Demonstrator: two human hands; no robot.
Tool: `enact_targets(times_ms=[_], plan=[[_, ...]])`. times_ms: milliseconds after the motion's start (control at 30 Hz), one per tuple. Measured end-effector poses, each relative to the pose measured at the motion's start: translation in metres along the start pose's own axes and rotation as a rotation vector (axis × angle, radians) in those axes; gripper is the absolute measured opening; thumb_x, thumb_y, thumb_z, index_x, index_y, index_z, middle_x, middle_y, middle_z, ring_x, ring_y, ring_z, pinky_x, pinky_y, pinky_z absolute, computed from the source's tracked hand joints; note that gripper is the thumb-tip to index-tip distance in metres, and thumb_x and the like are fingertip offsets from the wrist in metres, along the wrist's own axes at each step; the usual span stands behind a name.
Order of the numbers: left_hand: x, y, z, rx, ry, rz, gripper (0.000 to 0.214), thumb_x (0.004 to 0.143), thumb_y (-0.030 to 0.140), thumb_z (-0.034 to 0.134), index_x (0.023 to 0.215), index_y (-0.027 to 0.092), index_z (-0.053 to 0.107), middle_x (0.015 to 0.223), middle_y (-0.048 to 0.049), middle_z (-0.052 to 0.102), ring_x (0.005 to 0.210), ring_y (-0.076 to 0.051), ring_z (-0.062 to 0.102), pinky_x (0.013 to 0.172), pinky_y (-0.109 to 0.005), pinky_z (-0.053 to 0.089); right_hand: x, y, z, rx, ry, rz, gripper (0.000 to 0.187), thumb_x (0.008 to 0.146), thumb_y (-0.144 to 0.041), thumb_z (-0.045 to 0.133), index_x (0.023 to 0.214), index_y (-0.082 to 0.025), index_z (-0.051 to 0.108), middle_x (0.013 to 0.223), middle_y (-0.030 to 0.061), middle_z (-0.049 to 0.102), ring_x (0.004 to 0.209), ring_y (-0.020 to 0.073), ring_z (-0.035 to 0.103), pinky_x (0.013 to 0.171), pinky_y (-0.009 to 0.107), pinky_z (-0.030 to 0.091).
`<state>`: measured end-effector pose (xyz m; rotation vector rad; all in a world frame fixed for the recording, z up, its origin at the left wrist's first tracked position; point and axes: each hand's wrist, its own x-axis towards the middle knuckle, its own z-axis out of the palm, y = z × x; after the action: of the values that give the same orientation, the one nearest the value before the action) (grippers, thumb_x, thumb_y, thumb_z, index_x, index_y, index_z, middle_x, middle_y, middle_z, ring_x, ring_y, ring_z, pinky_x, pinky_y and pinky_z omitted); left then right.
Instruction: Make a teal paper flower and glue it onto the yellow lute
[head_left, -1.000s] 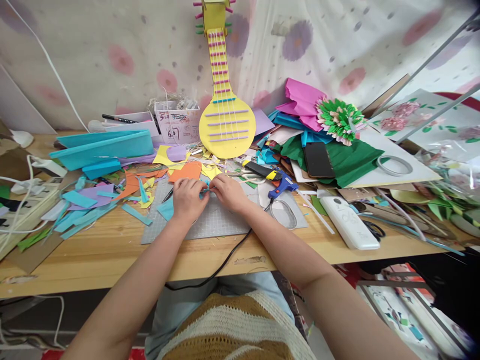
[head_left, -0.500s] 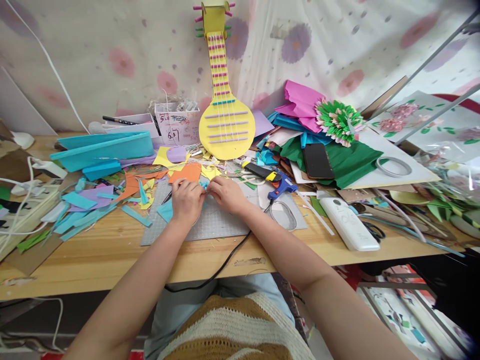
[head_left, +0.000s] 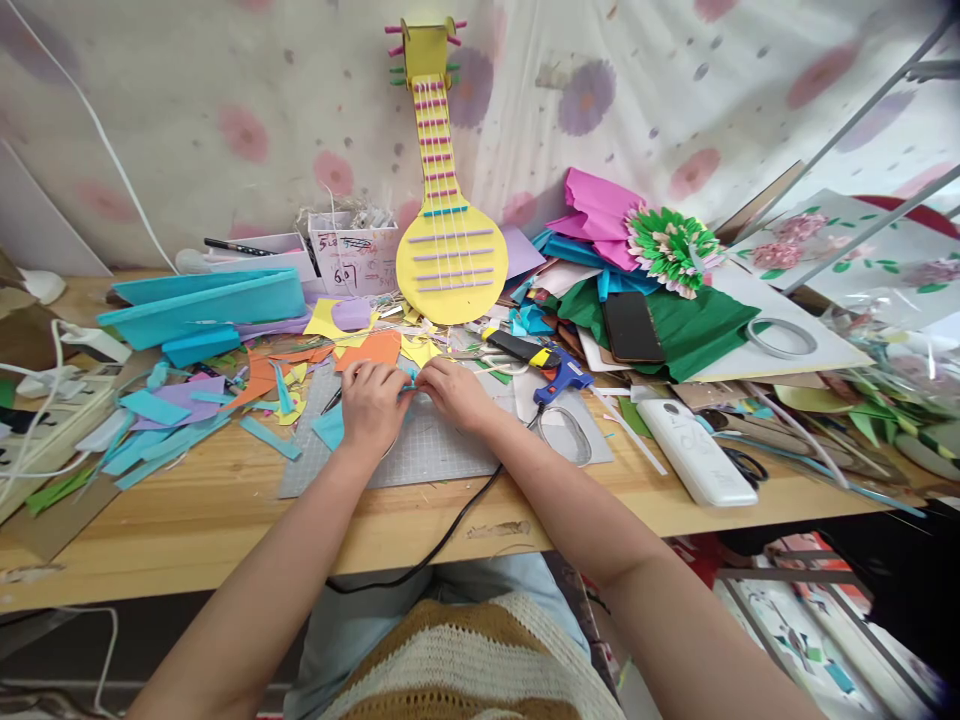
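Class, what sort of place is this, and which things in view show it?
Most likely a craft workspace, home or studio I cannot tell: coloured scraps litter the wooden table, what looks like a blue glue gun lies among them, and a yellow model lute stands behind.

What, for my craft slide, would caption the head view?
Left hand and right hand hold a small blue piece above a gray mat, yellow stringed instrument behind.

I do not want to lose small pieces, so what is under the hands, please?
Below the left hand and right hand is the grey mat; blue paper shows beside the left one. They pinch a blue piece. What they cover cannot be seen.
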<state>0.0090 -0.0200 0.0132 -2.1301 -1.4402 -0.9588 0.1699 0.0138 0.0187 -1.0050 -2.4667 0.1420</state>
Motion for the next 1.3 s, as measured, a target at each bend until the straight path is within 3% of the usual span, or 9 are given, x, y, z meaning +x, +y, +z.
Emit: enact_targets(times_ms=[267,433,533,700,933,1100,1300], plan=[[-0.0006,-0.0005,0.0007,-0.013,-0.017,0.041,0.011,0.077,0.022,0.06,0.066,0.023,0.06,0.072,-0.0018,0.064,0.078,-0.021,0.053,0.083,-0.04,0.035,-0.0038,-0.0016,-0.0056,0.0,0.015,-0.02,0.014,0.088,-0.017,0.046,0.097,-0.016,0.057,0.098,0.008,0.057,0.089,0.0166,0.053,0.074,0.026,0.038],[0.0012,0.0007,-0.0025,-0.037,-0.02,0.03,0.012,0.077,0.024,0.059,0.066,0.024,0.062,0.074,-0.0021,0.065,0.079,-0.021,0.053,0.085,-0.042,0.035,-0.0039,-0.0016,-0.0063,0.0,0.002,0.011,0.015,0.088,-0.015,0.044,0.089,-0.017,0.059,0.093,0.0071,0.058,0.086,0.0161,0.052,0.072,0.026,0.038],[0.0023,0.0003,-0.0053,-0.053,-0.045,0.048,0.004,0.074,0.025,0.061,0.074,0.025,0.065,0.079,-0.0021,0.066,0.084,-0.022,0.054,0.091,-0.044,0.032,-0.0034,0.0011,-0.0058,0.001,0.016,0.038,0.016,0.088,-0.014,0.044,0.089,-0.017,0.06,0.093,0.007,0.058,0.084,0.0157,0.053,0.072,0.026,0.038],[0.0019,-0.0033,-0.0044,-0.014,-0.094,0.09,0.017,0.072,0.015,0.06,0.085,0.026,0.064,0.086,-0.0027,0.065,0.09,-0.023,0.053,0.09,-0.042,0.033,-0.004,0.0052,-0.0054,0.005,0.026,0.042,0.016,0.089,-0.015,0.044,0.09,-0.016,0.06,0.093,0.0066,0.058,0.084,0.0151,0.053,0.072,0.025,0.038],[0.0011,-0.0047,0.0003,-0.016,-0.032,0.111,0.004,0.078,0.022,0.059,0.079,0.024,0.062,0.08,-0.0029,0.065,0.086,-0.022,0.053,0.084,-0.04,0.034,-0.003,0.0038,-0.0033,0.008,0.018,0.028,0.016,0.09,-0.017,0.043,0.091,-0.017,0.059,0.093,0.0067,0.057,0.084,0.015,0.053,0.071,0.025,0.038],[0.001,-0.0024,-0.0006,-0.04,0.015,0.053,0.005,0.077,0.027,0.061,0.081,0.023,0.061,0.079,-0.0033,0.065,0.087,-0.023,0.054,0.085,-0.04,0.033,-0.0035,0.0033,-0.0048,0.016,0.001,0.036,0.016,0.09,-0.017,0.043,0.091,-0.016,0.059,0.093,0.0064,0.058,0.084,0.0147,0.054,0.071,0.024,0.039],[0.0001,-0.0036,-0.0001,-0.038,-0.008,0.042,0.009,0.076,0.029,0.062,0.071,0.023,0.058,0.071,-0.0008,0.064,0.08,-0.021,0.055,0.087,-0.04,0.032,-0.0049,0.0045,-0.0037,0.038,-0.025,0.032,0.015,0.09,-0.017,0.044,0.092,-0.016,0.059,0.094,0.0058,0.058,0.085,0.0143,0.055,0.071,0.024,0.039]])
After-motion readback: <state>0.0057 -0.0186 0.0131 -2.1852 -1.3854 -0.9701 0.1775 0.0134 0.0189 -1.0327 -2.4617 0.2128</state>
